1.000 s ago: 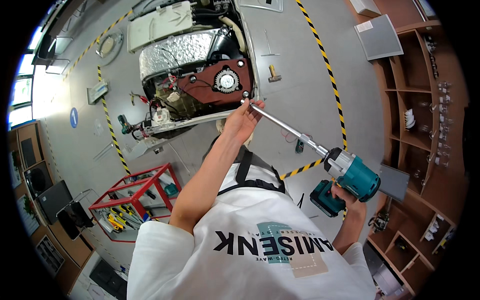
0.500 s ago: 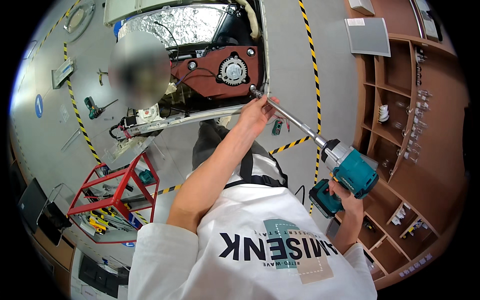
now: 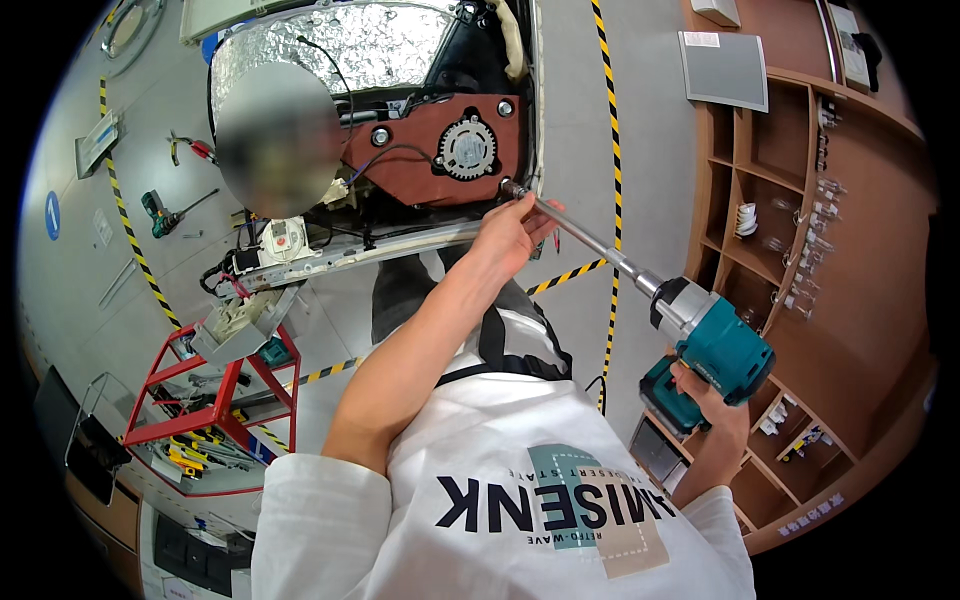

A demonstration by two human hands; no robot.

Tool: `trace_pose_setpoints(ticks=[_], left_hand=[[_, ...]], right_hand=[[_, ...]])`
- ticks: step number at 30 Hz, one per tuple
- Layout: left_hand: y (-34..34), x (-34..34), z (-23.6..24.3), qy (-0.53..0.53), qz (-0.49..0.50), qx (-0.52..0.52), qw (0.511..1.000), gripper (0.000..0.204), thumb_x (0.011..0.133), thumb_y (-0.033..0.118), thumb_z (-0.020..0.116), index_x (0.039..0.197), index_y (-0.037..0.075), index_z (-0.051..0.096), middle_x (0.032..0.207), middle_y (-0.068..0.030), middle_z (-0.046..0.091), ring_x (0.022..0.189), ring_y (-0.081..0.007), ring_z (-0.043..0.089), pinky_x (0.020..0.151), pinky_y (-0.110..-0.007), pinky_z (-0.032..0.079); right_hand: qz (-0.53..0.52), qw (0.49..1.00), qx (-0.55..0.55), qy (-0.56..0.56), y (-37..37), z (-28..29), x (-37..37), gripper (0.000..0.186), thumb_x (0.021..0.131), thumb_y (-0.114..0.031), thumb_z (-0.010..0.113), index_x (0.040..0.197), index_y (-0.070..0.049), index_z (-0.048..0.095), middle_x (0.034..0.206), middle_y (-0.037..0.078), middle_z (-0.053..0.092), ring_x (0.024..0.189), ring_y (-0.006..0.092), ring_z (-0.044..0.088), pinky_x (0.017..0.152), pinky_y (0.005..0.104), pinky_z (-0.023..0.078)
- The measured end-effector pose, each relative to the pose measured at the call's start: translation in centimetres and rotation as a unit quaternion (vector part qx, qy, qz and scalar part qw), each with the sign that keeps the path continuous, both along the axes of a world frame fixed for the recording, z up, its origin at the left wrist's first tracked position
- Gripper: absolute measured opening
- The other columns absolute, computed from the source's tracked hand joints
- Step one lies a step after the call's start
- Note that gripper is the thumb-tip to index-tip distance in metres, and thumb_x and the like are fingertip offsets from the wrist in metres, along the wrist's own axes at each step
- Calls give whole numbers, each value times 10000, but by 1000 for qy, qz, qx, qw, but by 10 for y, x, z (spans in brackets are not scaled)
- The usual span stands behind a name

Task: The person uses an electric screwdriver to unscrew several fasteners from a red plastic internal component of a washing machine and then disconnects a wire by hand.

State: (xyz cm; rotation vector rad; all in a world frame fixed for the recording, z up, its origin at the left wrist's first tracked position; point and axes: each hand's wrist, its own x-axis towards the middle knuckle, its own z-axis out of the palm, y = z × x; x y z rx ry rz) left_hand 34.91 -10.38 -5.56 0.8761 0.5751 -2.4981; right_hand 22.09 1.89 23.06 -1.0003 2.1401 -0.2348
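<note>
My right hand [image 3: 712, 398] grips the handle of a teal cordless impact wrench [image 3: 722, 340], its trigger area under the fingers. From its silver nose a long extension bar [image 3: 597, 243] slants up and left. My left hand [image 3: 508, 240] has its fingers closed around the bar's far end, just below the socket. That end meets a bolt at the lower right corner of a reddish-brown plate [image 3: 410, 165], where the fingers partly hide the contact. A round slotted grey motor [image 3: 467, 149] sits in the plate, with bolts near the other corners.
A large appliance cabinet with silver foil [image 3: 330, 50] surrounds the plate. Its left part is covered by a blurred round patch [image 3: 278, 140]. A red tool cart [image 3: 215, 410] stands at left, near a drill [image 3: 165, 213] on the floor. Brown shelving [image 3: 770, 200] lines the right.
The wrench and my right hand have shifted slightly right and down. My left hand stays at the bar's tip. The surroundings slide a little left in the view.
</note>
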Motion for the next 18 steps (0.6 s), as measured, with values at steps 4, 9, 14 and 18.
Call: trace_pose_setpoints(ticks=[4,9,14,18], left_hand=[[-1,4,0,4,7,1,1000,197,945,174,405,930,-2,492,996,-155,588,943,-237,592,807,-322,509],[2,2,-2,-10,20,15,1000,209,940,190,424,919,2,511,973,-140,587,913,-222,594,809,-325,510],[2,-1,2,-27,18,22,999,216,924,214,467,904,6,524,919,-114,576,903,-218,589,805,-343,515],[4,-2,2,-26,21,28,999,221,916,221,487,903,5,531,891,-98,565,894,-214,587,804,-355,518]], right_hand=[[-90,984,144,48,-33,2,-4,288,663,-88,675,931,5,623,742,122,633,622,197,602,602,256,473],[99,985,137,25,-70,16,-8,271,643,-101,681,878,17,616,722,114,620,610,146,568,585,260,458],[153,982,66,-85,-52,9,-33,281,591,-82,709,830,6,590,690,80,602,568,117,511,552,253,438],[169,978,26,-120,-44,6,-43,287,578,-71,717,822,1,584,689,67,600,565,111,499,546,254,434]])
